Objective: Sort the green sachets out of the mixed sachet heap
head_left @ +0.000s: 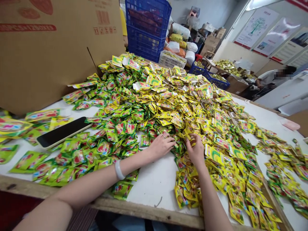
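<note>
A large heap of small candy packets covers the white table (pixel 156 186), green packets (pixel 125 128) with watermelon pictures to the left and yellow packets (pixel 223 141) to the right. My left hand (pixel 160 147), with a ring on a finger and a pale bangle on its wrist, rests at the near edge of the heap over green packets. Its fingers are loosely bent and stretched out, and I see nothing held in them. Close to its right, my right hand (pixel 196 150) pinches a yellow packet (pixel 189 136) between thumb and fingers.
A phone (pixel 64 132) lies among green packets on the left. Behind it stands a big cardboard box (pixel 48 54). Stacked blue crates (pixel 145 32) rise beyond the heap. A wooden strip (pixel 274 195) divides the table at right. Another person (pixel 269 78) sits far right.
</note>
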### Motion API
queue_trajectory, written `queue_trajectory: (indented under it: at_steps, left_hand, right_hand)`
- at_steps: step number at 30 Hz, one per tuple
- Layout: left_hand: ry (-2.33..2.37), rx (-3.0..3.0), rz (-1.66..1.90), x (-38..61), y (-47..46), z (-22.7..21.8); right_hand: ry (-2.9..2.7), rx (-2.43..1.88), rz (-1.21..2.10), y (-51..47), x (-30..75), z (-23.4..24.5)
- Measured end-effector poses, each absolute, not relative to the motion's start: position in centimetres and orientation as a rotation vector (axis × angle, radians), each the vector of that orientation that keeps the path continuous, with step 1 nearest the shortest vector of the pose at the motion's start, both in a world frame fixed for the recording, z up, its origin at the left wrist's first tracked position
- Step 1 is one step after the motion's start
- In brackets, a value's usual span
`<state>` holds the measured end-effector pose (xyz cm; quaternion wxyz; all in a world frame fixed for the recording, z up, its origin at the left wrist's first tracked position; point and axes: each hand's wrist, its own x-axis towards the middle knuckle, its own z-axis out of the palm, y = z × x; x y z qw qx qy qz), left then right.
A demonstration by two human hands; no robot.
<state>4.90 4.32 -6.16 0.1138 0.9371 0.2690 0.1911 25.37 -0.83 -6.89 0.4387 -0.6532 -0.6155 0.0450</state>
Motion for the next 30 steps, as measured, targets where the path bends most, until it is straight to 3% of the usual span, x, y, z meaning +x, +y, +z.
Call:
queue_trajectory:
  at_steps: [8,12,15,24,30]
  left_hand:
    - [0.985,1.788,0.754,2.2,4.3,-2.4]
    - [0.915,1.497,0.758,2.6,4.1,-2.6]
    - [0.82,1.537,0.739,3.0,3.5,-2.6]
    - [0.741,1.316,0.752,3.3,2.1,-1.5]
    - [0.813,1.473,0.913,3.9,0.9,-2.5]
  right_hand:
    - [-1.454,-1.555,-0.033,-1.8,25.1,-4.3]
    - [-1.189,-1.377,0.431,-3.1,25.2,-3.5]
    - [-1.322,-1.205,0.775,-3.3,24.5,-4.2]
    - [-1.284,-1.12,0.885,-3.5,20.5,-3.7]
    - [-1.093,-1.03,1.282,-4.1,20.1,-4.3]
